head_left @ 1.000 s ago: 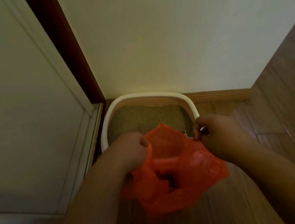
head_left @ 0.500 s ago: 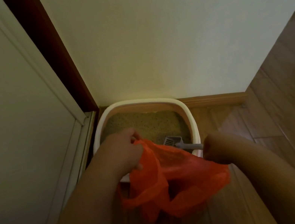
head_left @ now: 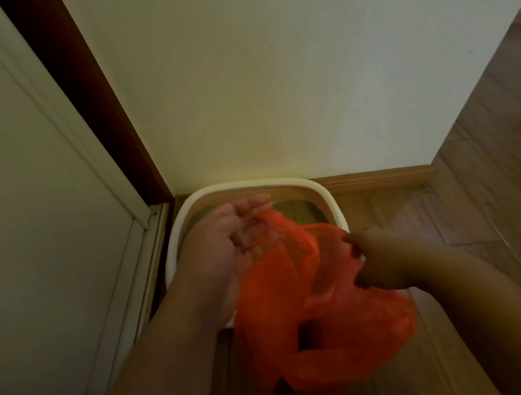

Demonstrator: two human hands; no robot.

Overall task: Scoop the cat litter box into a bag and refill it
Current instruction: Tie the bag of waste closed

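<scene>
Orange bag (head_left: 320, 308) held over near edge of litter box (head_left: 335, 205), mouth toward box; left hand (head_left: 229, 248) palm-up, fingers (head_left: 250, 204) spread under bag rim; right hand (head_left: 374, 257) pinching opposite rim; litter (head_left: 296, 213) just beyond both hands; scoop not visible

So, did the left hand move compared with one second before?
Yes. The left hand went forward over the litter box, toward the wall, and opened palm up, with the orange bag edge lying on its fingers.
</scene>
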